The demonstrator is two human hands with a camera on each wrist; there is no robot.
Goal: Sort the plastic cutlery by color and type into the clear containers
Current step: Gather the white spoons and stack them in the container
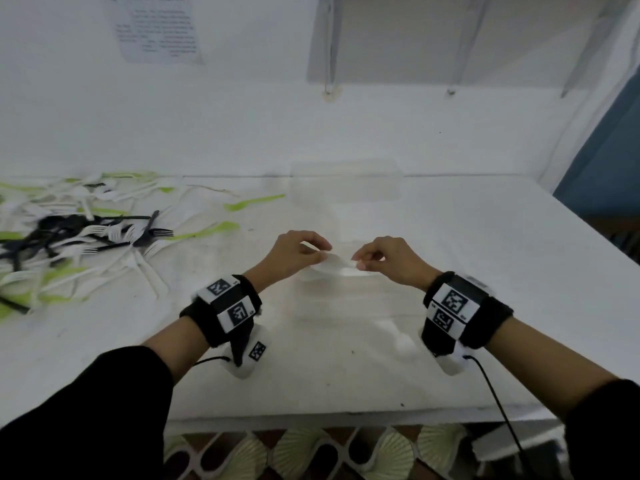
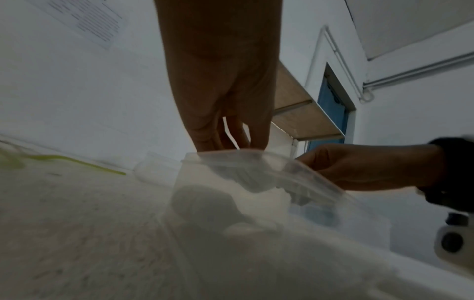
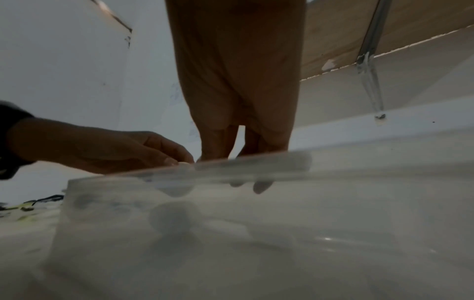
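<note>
Both hands meet over the middle of the counter [image 1: 433, 237], each pinching one end of the same white spoon [image 1: 335, 264]. The left hand [image 1: 294, 249] has thumb and forefinger closed on the bowl end, its other fingers curled; the right hand [image 1: 388, 259] pinches the handle end in the same way. The spoon is held level, just above the far rim of a clear container [image 1: 343, 306] that stands on the counter between the two wrists. In the wrist views the fingertips [image 2: 256, 142] come down to that rim; what lies inside the container is too blurred to tell. A second clear container [image 1: 346, 181] stands farther back, against the wall. Well apart, on the left of the counter, lies a loose pile of cutlery [image 1: 79, 237]: white, black and green pieces mixed, forks among them. Two green pieces [image 1: 252, 202] lie between the pile and the containers. A printed sheet [image 1: 156, 26] hangs on the wall above the pile.
</note>
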